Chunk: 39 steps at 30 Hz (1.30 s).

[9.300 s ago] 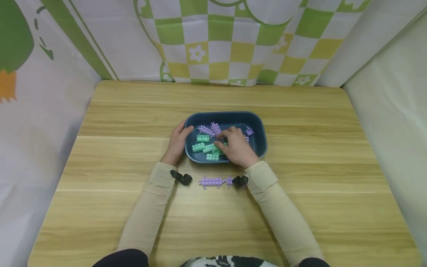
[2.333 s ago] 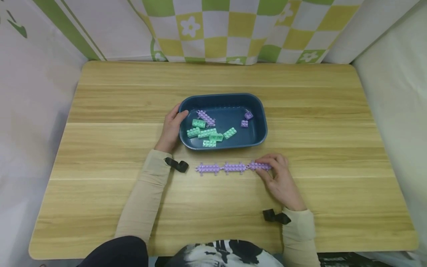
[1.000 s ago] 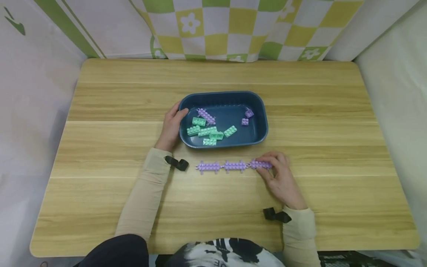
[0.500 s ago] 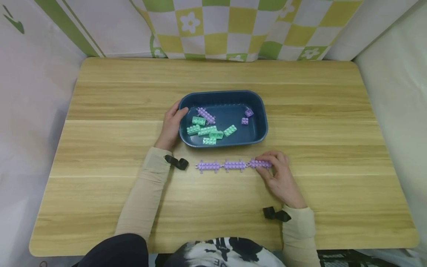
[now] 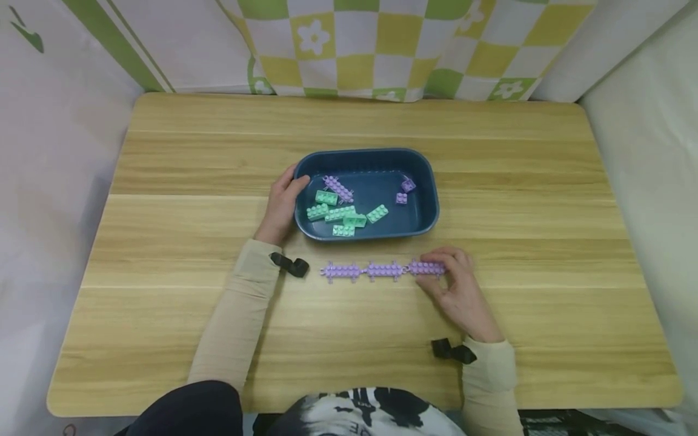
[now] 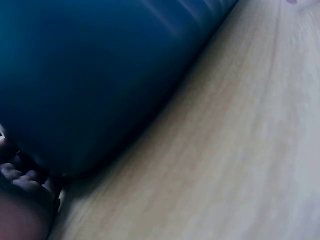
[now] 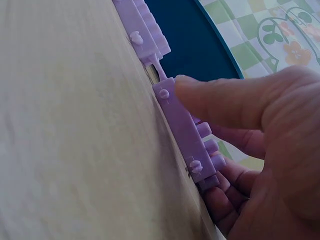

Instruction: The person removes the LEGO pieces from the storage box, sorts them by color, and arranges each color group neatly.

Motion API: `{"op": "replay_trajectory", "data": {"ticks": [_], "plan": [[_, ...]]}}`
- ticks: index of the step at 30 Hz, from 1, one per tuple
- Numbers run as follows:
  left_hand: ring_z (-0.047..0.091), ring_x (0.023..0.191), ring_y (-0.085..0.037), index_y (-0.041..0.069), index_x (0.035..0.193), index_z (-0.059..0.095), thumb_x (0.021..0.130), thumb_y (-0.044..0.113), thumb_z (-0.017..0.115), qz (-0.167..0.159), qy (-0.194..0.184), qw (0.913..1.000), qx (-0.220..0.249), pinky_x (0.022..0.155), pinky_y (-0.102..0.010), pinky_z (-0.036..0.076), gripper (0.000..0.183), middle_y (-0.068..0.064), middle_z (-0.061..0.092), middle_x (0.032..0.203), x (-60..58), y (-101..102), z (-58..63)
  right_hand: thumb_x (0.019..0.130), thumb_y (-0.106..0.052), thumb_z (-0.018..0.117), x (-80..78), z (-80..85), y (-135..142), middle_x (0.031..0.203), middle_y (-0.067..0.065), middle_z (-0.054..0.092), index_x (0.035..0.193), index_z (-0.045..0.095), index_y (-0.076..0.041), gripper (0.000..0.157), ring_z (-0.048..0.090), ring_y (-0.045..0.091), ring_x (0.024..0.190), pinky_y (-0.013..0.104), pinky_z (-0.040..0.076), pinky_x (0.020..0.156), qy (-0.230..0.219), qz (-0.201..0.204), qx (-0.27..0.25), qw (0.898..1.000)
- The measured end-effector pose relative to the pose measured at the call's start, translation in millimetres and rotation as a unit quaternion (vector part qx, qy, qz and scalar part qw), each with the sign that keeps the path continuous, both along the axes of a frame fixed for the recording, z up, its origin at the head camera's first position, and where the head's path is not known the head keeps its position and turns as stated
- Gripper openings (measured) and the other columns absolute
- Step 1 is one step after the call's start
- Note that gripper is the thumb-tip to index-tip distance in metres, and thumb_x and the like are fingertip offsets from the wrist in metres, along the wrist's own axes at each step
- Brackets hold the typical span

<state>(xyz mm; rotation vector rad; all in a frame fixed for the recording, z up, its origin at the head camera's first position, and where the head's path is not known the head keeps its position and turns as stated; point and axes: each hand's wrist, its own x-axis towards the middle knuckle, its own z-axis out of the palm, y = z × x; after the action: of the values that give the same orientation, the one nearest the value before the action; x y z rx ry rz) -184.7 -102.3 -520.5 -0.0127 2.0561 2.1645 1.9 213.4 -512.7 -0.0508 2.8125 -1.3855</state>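
Note:
On the table, in front of a dark blue plastic basin [image 5: 376, 237], lies a row of three linked purple building bricks [image 5: 384, 270]. My right hand [image 5: 458, 293] is at the row's right end. Its thumb and fingers stand on either side of the last purple building brick [image 7: 182, 130], with the thumb tip close by its edge in the right wrist view. My left hand [image 5: 280, 209] grips the basin's left end, thumb over the rim. The basin's outer wall [image 6: 100, 75] fills much of the left wrist view.
Inside the basin are several green bricks [image 5: 340, 214], a purple brick with side pegs [image 5: 339, 189] and two small purple pieces [image 5: 401, 198]. A wooden table [image 5: 191, 151] surrounds it. Behind hangs a checked cloth [image 5: 357, 72].
My right hand has gone from inside the basin to the row, which is now longer. In the last half second its thumb shifted slightly towards me. My left hand keeps its grip.

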Motion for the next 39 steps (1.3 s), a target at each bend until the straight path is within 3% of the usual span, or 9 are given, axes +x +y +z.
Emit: {"op": "replay_trajectory", "data": {"ticks": [8, 14, 20, 23, 26, 29, 33, 39], "plan": [[0.046, 0.13, -0.016, 0.011, 0.139, 0.054, 0.095, 0.024, 0.056, 0.001, -0.001, 1.0, 0.002, 0.109, -0.029, 0.035, 0.046, -0.005, 0.053, 0.141, -0.2, 0.7, 0.7, 0.087, -0.019, 0.074, 2.2, 3.8, 3.5, 0.127, 0.005, 0.049, 0.118, 0.063, -0.009, 0.034, 0.039, 0.023, 0.12, 0.047, 0.033, 0.1, -0.005, -0.008, -0.007, 1.0], [0.046, 0.13, -0.016, 0.011, 0.14, 0.053, 0.096, 0.024, 0.055, -0.005, 0.005, 1.0, 0.002, 0.109, -0.028, 0.035, 0.045, -0.005, 0.053, 0.141, 0.2, 1.7, 3.9, 0.09, -0.009, 0.069, -1.6, 13.3, 2.1, 0.116, 0.005, 0.057, 0.113, 0.064, -0.004, 0.024, 0.05, 0.016, 0.106, 0.031, 0.041, 0.094, 0.06, -0.038, -0.023, 0.997], [0.046, 0.13, -0.016, 0.01, 0.139, 0.054, 0.097, 0.023, 0.055, -0.007, 0.008, 0.9999, 0.003, 0.109, -0.028, 0.035, 0.044, -0.006, 0.053, 0.14, 0.6, 1.2, 4.0, 0.088, 0.011, 0.061, -17.3, 54.9, -18.2, 0.106, 0.018, 0.06, 0.108, 0.061, 0.009, 0.02, 0.054, 0.016, 0.098, 0.024, 0.046, 0.087, 0.158, -0.017, -0.058, 0.986], [0.045, 0.131, -0.016, 0.012, 0.139, 0.054, 0.097, 0.024, 0.054, -0.007, 0.004, 1.0, -0.002, 0.11, -0.029, 0.034, 0.044, -0.005, 0.053, 0.141, 1.2, 0.2, 2.4, 0.091, 0.009, 0.059, -29.9, 73.0, -29.6, 0.109, 0.015, 0.06, 0.109, 0.062, 0.006, 0.019, 0.053, 0.016, 0.102, 0.022, 0.044, 0.089, 0.175, 0.002, -0.068, 0.982], [0.044, 0.132, -0.016, 0.012, 0.14, 0.053, 0.097, 0.025, 0.055, -0.009, 0.001, 1.0, -0.004, 0.111, -0.029, 0.033, 0.045, -0.005, 0.052, 0.142, 1.0, 0.5, 3.4, 0.095, -0.001, 0.058, -45.6, 81.4, -38.3, 0.117, 0.009, 0.06, 0.112, 0.065, -0.001, 0.018, 0.05, 0.019, 0.108, 0.028, 0.04, 0.092, 0.177, 0.02, -0.059, 0.982], [0.044, 0.132, -0.016, 0.013, 0.139, 0.053, 0.096, 0.025, 0.055, -0.006, -0.001, 1.0, -0.008, 0.111, -0.03, 0.033, 0.045, -0.005, 0.052, 0.142, 0.7, 1.2, 4.5, 0.099, -0.015, 0.055, -64.0, 84.6, -49.6, 0.127, 0.006, 0.056, 0.115, 0.066, -0.007, 0.021, 0.043, 0.023, 0.118, 0.039, 0.037, 0.096, 0.154, 0.049, -0.038, 0.986], [0.044, 0.132, -0.016, 0.013, 0.139, 0.054, 0.096, 0.026, 0.056, -0.004, -0.002, 0.9999, -0.015, 0.111, -0.03, 0.033, 0.045, -0.004, 0.052, 0.141, 1.4, 1.9, 4.1, 0.103, -0.035, 0.047, -87.0, 84.6, -70.3, 0.14, 0.01, 0.046, 0.122, 0.065, -0.009, 0.037, 0.032, 0.025, 0.13, 0.051, 0.031, 0.105, 0.076, 0.093, 0.017, 0.993], [0.044, 0.132, -0.018, 0.013, 0.139, 0.054, 0.096, 0.027, 0.055, -0.002, -0.005, 0.9997, -0.024, 0.112, -0.034, 0.032, 0.045, -0.006, 0.052, 0.141, 4.3, 2.7, 4.2, 0.103, -0.041, 0.043, -109.1, 76.3, -100.1, 0.153, 0.014, 0.033, 0.134, 0.058, -0.008, 0.047, 0.023, 0.032, 0.141, 0.059, 0.018, 0.113, -0.014, 0.166, 0.103, 0.981]]}}
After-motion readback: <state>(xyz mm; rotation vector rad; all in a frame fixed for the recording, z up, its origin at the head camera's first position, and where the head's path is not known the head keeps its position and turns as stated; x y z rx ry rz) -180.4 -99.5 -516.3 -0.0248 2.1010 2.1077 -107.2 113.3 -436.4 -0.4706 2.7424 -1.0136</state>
